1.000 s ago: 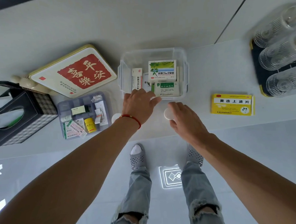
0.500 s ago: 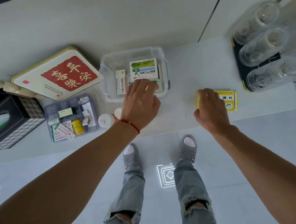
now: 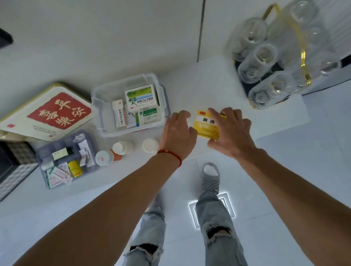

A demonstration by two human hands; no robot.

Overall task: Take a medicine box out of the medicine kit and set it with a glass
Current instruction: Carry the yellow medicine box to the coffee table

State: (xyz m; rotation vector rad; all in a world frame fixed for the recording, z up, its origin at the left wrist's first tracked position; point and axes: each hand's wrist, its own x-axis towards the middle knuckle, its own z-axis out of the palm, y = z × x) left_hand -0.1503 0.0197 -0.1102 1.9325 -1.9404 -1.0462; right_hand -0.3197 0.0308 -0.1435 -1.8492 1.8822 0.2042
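The yellow medicine box [image 3: 205, 125] sits between my two hands, near the counter's front edge and right of the kit. My right hand [image 3: 232, 134] grips its right end, with a finger over the top edge and the thumb under the near edge. Curled round the box's left end is my left hand [image 3: 177, 131], which has a red string at the wrist. The clear plastic medicine kit [image 3: 127, 82] stands open to the left with several boxes inside. Several clear glasses [image 3: 265, 56] stand on a black tray [image 3: 242, 83] at the far right.
Left of the kit lie a cream tin lid with a red panel [image 3: 45, 113] and a small tray of sachets and bottles [image 3: 66, 159]. Three white bottles [image 3: 150, 145] stand in front of the kit. A checked tissue box [image 3: 8, 172] is at the far left.
My left hand left the kit and moved right to the yellow box. My right hand shifted its hold on the box. The view turned further right.
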